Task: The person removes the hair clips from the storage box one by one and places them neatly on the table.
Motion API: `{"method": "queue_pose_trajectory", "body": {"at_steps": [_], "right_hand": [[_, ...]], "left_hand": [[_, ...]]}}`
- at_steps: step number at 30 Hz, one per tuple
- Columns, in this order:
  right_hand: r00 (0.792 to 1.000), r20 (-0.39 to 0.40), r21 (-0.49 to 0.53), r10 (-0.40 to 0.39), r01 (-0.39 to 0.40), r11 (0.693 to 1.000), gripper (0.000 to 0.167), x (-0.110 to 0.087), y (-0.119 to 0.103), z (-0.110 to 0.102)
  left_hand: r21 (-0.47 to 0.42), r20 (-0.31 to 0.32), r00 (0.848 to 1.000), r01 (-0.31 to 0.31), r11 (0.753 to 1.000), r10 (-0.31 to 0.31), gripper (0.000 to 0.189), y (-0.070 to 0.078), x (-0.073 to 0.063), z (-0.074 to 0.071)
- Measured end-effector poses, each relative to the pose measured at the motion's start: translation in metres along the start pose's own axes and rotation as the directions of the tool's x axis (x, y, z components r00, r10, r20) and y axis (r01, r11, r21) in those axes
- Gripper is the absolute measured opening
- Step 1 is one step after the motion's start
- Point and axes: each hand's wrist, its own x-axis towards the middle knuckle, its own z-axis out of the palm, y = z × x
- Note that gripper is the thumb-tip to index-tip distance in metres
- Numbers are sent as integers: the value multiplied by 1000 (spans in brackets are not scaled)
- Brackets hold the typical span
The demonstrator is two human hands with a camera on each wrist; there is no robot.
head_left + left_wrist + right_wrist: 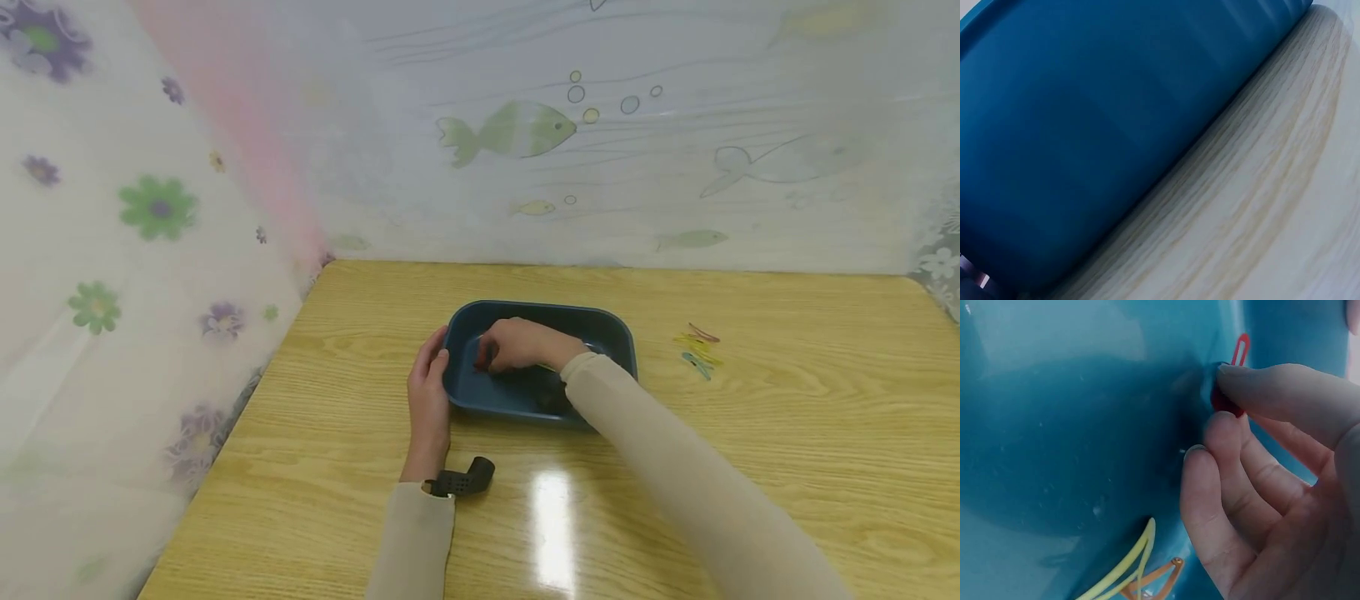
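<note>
Currently, from my remote station, I record the right hand (517, 343) inside a dark-blue, round-cornered plastic basin (525, 414), its thumb and fingertips pinching a small red clip with a narrow slotted loop (1244, 339). The clip is toward the basin's left end; whether it touches the floor I cannot tell (the fingers mask part of it). A slim yellow clip (1149, 532) and an orange metal clip (1177, 564) overlap in the basin, apart from the pinch.

The left hand (429, 385) rests against the left outer wall, fingers loosely extended, thumb by the rim; I cannot certify how firmly it presses. On the wood-grain table (315, 433), right of the basin, lies a loose group with a dull red clip (705, 334), yellow pieces (702, 356) and a teal clip (699, 365).

In my assessment, the step in hand is taking up the red clip from the basin. The next move calls for a secure pinch, then a lift clearing the rim, the left hand steadying the basin.
</note>
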Motion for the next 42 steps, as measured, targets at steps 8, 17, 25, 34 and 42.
{"method": "queue_pose_trajectory", "body": {"at_steps": [8,17,25,34,42], "right_hand": [[1000,-20,43,-14,15,999,8,-15,5,-15],[1000,-20,21,-20,20,1000,13,-34,11,-29],[1000,-12,65,-2,3,998,18,-56,12,-38],[995,-102,89,1,8,996,17,-74,18,-48],[977,-212,103,12,10,995,16,-100,23,-48]], "left_hand": [[24,-2,1000,9,1000,-9,32,0,-1,0],[30,-4,1000,-17,999,17,31,0,2,-1],[28,-11,1000,-9,1000,9,31,-1,1,0],[3,-16,1000,-6,1000,6,31,-1,0,1],[-6,-8,1000,-6,1000,6,32,0,0,3]]}}
